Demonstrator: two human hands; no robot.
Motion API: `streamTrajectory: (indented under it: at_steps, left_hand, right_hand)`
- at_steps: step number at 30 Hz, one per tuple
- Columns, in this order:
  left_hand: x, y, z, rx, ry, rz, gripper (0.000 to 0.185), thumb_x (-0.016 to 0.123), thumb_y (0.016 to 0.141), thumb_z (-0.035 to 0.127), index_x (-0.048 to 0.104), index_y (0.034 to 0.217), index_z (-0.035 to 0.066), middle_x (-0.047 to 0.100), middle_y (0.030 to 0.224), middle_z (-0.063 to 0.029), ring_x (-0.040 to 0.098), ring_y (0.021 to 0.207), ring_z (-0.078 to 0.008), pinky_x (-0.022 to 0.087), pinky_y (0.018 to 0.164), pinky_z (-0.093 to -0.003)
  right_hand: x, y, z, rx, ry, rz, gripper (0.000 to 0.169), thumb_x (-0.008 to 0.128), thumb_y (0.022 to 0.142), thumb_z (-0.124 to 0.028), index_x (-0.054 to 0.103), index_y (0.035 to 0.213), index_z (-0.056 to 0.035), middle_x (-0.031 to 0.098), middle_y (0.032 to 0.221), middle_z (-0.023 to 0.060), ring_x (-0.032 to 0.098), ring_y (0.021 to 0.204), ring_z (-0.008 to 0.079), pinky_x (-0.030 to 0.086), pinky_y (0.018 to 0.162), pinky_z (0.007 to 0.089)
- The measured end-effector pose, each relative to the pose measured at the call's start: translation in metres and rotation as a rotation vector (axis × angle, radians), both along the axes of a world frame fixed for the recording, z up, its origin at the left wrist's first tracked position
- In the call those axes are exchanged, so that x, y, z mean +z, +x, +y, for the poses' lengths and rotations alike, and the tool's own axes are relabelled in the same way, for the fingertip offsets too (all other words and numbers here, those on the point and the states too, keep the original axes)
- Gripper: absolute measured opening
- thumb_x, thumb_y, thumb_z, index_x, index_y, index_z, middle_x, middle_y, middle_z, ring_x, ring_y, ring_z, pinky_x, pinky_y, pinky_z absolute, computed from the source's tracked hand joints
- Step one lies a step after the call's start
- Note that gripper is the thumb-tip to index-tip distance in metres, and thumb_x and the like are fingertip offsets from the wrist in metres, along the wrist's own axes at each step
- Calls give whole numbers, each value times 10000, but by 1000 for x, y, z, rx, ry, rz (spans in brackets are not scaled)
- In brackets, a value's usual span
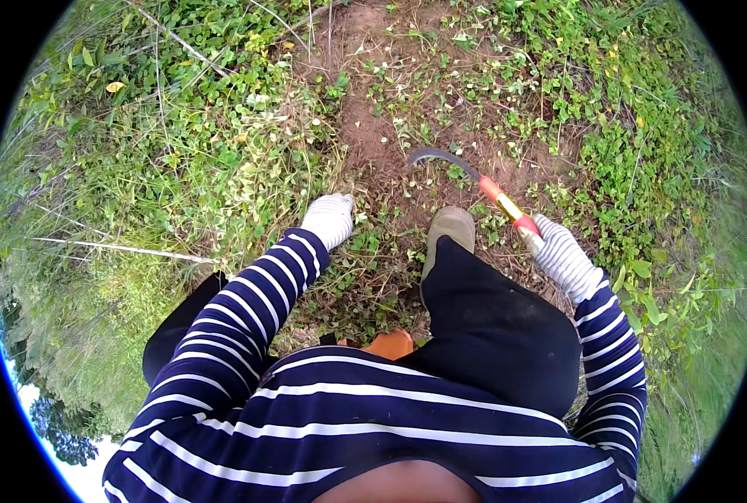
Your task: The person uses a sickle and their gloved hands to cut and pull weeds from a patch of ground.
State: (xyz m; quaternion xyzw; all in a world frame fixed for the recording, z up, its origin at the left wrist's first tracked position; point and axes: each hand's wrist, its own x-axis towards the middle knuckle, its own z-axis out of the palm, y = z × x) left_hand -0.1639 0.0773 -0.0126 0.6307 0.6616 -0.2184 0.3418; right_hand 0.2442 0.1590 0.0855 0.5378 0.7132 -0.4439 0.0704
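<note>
My right hand (559,254), in a striped white glove, is closed around the lower end of a sickle's red and yellow handle (502,200). The curved metal blade (439,154) points up and to the left, over patchy soil and cut plants. My left hand (329,220), gloved the same way, is low over the green ground plants (272,188) left of the soil strip. Its fingers are curled and turned away from view, so I cannot tell whether they hold any stems.
A boot (454,227) stands on the ground between my hands. An orange object (391,344) lies between my legs, partly hidden by my shirt. A long dry stalk (128,249) reaches in from the left. Leafy growth (625,163) borders the bare soil (364,126) on the right.
</note>
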Motion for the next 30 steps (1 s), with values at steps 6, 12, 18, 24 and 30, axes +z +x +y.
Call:
streamTrajectory:
  at_steps: [6, 12, 18, 24, 30]
  left_hand:
    - [-1, -14, 2, 82, 58, 22, 280, 525, 880, 82, 634, 1123, -5, 662, 1148, -234, 628, 1103, -382, 493, 972, -452]
    - [44, -17, -24, 37, -253, 99, 372, 532, 864, 61, 596, 1221, -20, 660, 1161, -252, 623, 1128, -397, 490, 985, -459]
    - [66, -4, -2, -41, -180, 152, 432, 625, 885, 337, 668, 1212, 58, 552, 1313, -201, 555, 1226, -375, 475, 1025, -450]
    - [76, 40, 94, -232, 450, 196, 393, 651, 878, 421, 702, 1090, 94, 636, 1190, -102, 587, 1112, -335, 523, 868, -477]
    - [-14, 47, 102, -173, 193, 191, 926, 770, 772, 503, 338, 1504, 135, 285, 1558, -191, 302, 1428, -413, 310, 1135, -568]
  right_hand:
    - [-79, -97, 21, 65, 181, 198, 351, 534, 996, -337, 600, 1029, 6, 661, 849, 243, 632, 821, 444, 506, 713, 478]
    - [-59, -39, -23, 97, -161, 47, 400, 532, 978, -380, 608, 1085, -2, 675, 917, 259, 650, 888, 445, 519, 787, 486]
    - [-33, -18, -44, 113, -224, 45, 433, 548, 961, -411, 608, 1113, -10, 684, 965, 261, 656, 942, 443, 520, 822, 483]
    - [-43, -18, -52, 117, -215, 44, 423, 567, 950, -421, 624, 1116, -37, 691, 982, 249, 667, 962, 417, 521, 842, 469]
    - [-11, -10, -44, 393, 205, 151, 290, 652, 890, -340, 640, 1028, -84, 648, 772, 161, 657, 707, 365, 535, 654, 425]
